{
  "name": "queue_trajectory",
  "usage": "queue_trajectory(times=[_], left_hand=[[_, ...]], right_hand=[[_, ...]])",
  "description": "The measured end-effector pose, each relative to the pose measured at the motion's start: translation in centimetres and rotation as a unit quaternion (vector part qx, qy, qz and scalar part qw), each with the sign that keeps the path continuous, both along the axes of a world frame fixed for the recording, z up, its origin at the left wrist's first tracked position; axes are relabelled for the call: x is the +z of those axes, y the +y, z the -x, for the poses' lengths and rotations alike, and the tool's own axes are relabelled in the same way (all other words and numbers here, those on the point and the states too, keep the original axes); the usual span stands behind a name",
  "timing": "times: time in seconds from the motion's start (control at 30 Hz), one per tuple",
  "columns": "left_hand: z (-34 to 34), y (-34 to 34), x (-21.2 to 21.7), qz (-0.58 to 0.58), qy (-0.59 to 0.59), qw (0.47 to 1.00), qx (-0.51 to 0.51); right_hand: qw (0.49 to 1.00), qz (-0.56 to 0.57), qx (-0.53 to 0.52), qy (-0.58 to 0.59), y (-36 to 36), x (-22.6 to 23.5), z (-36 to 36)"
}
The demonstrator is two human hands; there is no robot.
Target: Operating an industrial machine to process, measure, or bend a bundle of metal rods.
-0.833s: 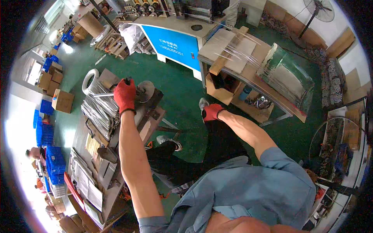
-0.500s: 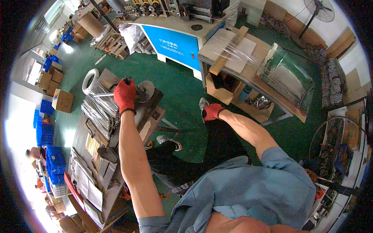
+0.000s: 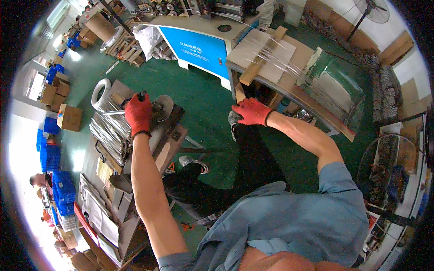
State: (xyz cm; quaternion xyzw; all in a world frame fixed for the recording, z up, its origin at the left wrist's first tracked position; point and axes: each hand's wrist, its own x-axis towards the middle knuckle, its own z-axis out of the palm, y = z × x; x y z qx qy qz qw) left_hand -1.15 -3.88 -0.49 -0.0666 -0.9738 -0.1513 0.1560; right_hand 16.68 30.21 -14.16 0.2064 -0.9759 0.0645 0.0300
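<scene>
My left hand [image 3: 139,115], in a red glove with a dark cuff, is closed round a dark-ended handle [image 3: 143,95] above the workbench. A light metal bar [image 3: 114,113] sticks out on the hand's left; the glove hides whether it joins the handle. Just right of the hand stands a round metal disc [image 3: 163,107]. Below and left of it lies a stack of thin, shiny metal strips [image 3: 108,135]. My right hand [image 3: 253,111], also red-gloved, is held out over my leg beside my shoe, fingers forward, thumb apart, nothing visible in it.
The workbench [image 3: 92,159] carries a white coil ring [image 3: 100,94], papers [image 3: 97,212] and a red folder [image 3: 86,223]. Ahead is a blue-panelled machine [image 3: 194,49]. At the right, a table [image 3: 296,81] holds a wooden plank [image 3: 262,56] and stretched clear strands. A floor fan [image 3: 371,10] stands behind.
My right hand has risen forward from my thigh, and its fingers have come apart. My left hand keeps its hold on the handle; the whole view has shifted slightly.
</scene>
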Motion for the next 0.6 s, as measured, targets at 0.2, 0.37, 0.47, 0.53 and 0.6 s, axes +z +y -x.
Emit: queue_trajectory(times=[0.2, 0.37, 0.47, 0.53, 0.6], left_hand=[[0.6, -0.6, -0.6, 0.023, 0.014, 1.000, -0.012], [0.1, -0.6, -0.7, -0.012, 0.043, 0.998, -0.034], [-0.1, -0.8, -0.5, -0.021, 0.033, 0.998, -0.042], [-0.3, -0.4, -0.3, -0.020, 0.030, 0.999, -0.038], [-0.5, -0.4, -0.2, -0.018, 0.027, 0.999, -0.030]], right_hand=[[0.996, -0.081, 0.007, 0.020, 2.4, 2.7, 1.4], [0.994, -0.071, 0.009, 0.081, 3.5, 4.4, 2.5], [0.991, -0.080, 0.016, 0.109, 3.6, 6.8, 2.5], [0.991, -0.065, 0.013, 0.115, 4.3, 7.4, 2.8], [0.991, -0.048, 0.014, 0.120, 4.9, 7.9, 3.3]])
